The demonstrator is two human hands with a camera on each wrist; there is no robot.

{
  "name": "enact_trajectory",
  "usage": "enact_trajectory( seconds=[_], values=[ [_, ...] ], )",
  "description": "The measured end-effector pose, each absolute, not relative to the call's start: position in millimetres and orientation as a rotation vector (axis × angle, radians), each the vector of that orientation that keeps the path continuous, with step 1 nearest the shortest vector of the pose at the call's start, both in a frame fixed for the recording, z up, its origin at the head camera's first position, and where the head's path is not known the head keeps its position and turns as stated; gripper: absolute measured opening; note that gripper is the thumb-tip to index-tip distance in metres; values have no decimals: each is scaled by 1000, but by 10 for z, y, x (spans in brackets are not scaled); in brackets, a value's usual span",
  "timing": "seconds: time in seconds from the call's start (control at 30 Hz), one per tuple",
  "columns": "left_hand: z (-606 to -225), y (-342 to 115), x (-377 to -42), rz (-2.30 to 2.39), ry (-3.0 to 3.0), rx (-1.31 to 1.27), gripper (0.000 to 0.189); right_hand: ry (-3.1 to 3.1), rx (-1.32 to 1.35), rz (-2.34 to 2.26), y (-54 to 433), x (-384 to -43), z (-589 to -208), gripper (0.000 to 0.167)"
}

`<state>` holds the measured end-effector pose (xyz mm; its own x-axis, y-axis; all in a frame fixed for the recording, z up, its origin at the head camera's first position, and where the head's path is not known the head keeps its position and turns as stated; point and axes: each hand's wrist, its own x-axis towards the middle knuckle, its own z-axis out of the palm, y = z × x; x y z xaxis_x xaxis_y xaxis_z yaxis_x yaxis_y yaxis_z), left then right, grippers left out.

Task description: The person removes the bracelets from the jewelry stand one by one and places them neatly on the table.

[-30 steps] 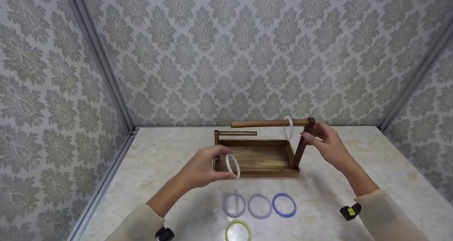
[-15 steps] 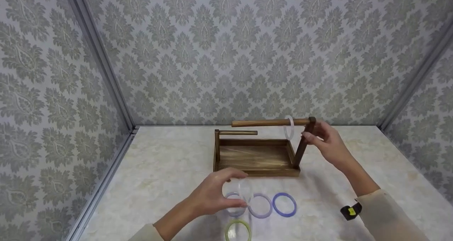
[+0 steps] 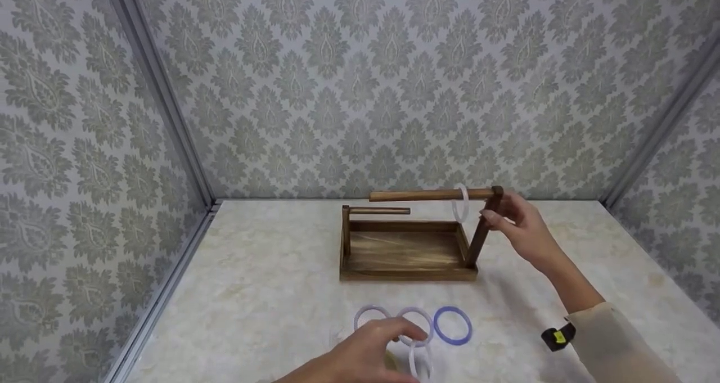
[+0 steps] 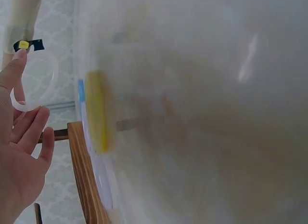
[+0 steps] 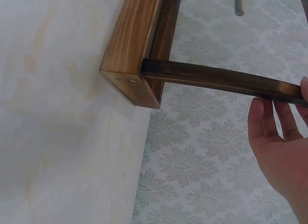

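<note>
In the head view my left hand (image 3: 365,354), low in the middle, pinches a white translucent bangle (image 4: 54,77) between thumb and fingertips, above the table. Behind and below it a yellow-green bangle (image 4: 97,113) lies on the table, mostly hidden in the head view. My right hand (image 3: 527,230) grips the upright post (image 3: 480,241) of a brown wooden stand (image 3: 405,274), thumb in front and fingers behind. One whitish bangle (image 3: 466,206) hangs on the stand's upper bar (image 3: 410,195), near the post.
A blue bangle (image 3: 457,342) lies on the table, beside two pale lavender bangles, the left one (image 3: 371,306) partly covered by my left hand. A shorter, lower bar (image 3: 379,210) is on the stand's left side. Patterned walls (image 3: 360,90) enclose the table.
My left hand has moved from in front of the stand's tray toward the table's near side and slightly right, carrying the white bangle. The right hand stays on the post.
</note>
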<state>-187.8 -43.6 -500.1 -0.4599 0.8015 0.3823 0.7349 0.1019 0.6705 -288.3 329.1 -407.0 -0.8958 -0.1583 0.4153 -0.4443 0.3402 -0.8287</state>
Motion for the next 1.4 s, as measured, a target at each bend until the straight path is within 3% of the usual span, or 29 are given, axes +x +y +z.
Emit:
enact_trajectory(
  seconds=[0.27,0.5,0.83,1.2,1.4],
  values=[
    [-5006,-348,-1856,1219,2185,1241,58,-2354,540,1577,3299,-2888,-4073,36],
    [-5023,-295,-1863,1163,2217,1208,58,-2348,540,1600,3301,-2875,-4068,39],
    [-4972,-268,-1856,1120,2166,963,51,-2348,535,1579,3298,-2880,-4071,36],
    [-4977,-237,-1875,1063,2198,1009,50,-2348,535,1596,3300,-2890,-4087,37],
    [-4993,-271,-1892,963,2333,1333,57,-2334,538,1619,3298,-2897,-4084,38]
  ],
)
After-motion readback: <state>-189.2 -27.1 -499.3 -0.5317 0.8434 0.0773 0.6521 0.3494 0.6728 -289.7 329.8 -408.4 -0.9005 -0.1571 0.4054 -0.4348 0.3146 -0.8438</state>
